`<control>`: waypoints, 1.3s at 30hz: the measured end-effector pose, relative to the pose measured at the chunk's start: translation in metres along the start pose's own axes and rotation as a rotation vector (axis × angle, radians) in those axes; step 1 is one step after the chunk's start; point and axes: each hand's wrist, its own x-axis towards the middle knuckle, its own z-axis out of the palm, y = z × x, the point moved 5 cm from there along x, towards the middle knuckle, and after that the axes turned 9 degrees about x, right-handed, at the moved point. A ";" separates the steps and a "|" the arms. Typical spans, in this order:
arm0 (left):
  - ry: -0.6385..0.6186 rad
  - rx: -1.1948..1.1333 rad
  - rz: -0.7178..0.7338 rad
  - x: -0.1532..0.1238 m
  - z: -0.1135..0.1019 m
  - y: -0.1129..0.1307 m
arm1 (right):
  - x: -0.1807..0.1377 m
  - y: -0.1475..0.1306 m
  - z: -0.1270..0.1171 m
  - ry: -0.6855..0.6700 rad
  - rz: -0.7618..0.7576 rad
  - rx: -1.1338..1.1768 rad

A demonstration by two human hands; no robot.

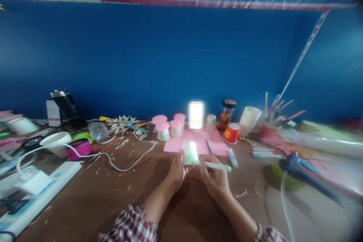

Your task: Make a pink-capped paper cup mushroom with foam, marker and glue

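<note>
Brown table [99,193] before blue partition [170,56]

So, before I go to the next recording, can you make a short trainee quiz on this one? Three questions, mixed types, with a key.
1. Which hand holds the marker with the green end?
2. True or false: the power strip lies on the far side of the red cup from the jar, out to the left of the table.
3. Fill in: the white piece in the left hand shows ____ colouring on its lower part.

Key:
1. The right hand.
2. False: the power strip is out to the left, but the jar stands behind the red cup.
3. Green.
</note>
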 end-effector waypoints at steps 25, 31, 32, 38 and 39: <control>-0.086 0.047 0.025 -0.002 0.003 0.002 | 0.000 0.005 -0.004 0.045 0.033 0.063; -0.027 0.029 0.006 -0.004 0.004 0.005 | 0.001 0.008 -0.004 0.059 0.079 0.198; -0.022 0.033 0.001 -0.004 0.005 0.005 | 0.001 0.009 -0.006 0.080 0.085 0.205; -0.016 0.027 -0.013 -0.002 0.002 0.002 | 0.001 0.006 -0.007 0.076 0.067 0.133; -0.025 0.025 -0.011 -0.001 0.001 0.002 | 0.001 0.005 -0.006 0.051 0.063 0.125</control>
